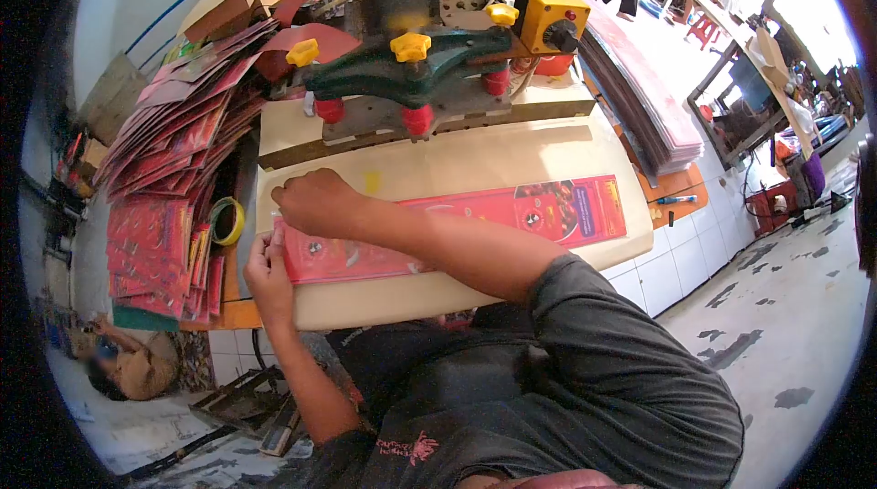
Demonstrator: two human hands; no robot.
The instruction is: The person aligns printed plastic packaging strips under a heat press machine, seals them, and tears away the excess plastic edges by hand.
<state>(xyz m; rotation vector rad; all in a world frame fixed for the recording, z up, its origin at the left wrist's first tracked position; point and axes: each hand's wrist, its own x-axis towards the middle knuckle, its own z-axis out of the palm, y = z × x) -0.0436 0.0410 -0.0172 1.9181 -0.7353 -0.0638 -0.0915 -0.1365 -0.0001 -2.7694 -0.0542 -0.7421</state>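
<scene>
A press with a dark green frame and yellow knobs stands at the back of the orange counter. In front of it lies a cream board, between a leaning pile of red printed sheets on the left and a neat stack of flat sheets on the right. The long red sheet rests on the board, its middle crossed by the right forearm. At its left end, the left hand seems to pinch the edge between its fingers; the right hand is just above, its fingers curled, and I cannot tell whether they grasp anything. A yellow tape roll stands beside the board's left side, and a blue pen lies near the counter's right corner.
</scene>
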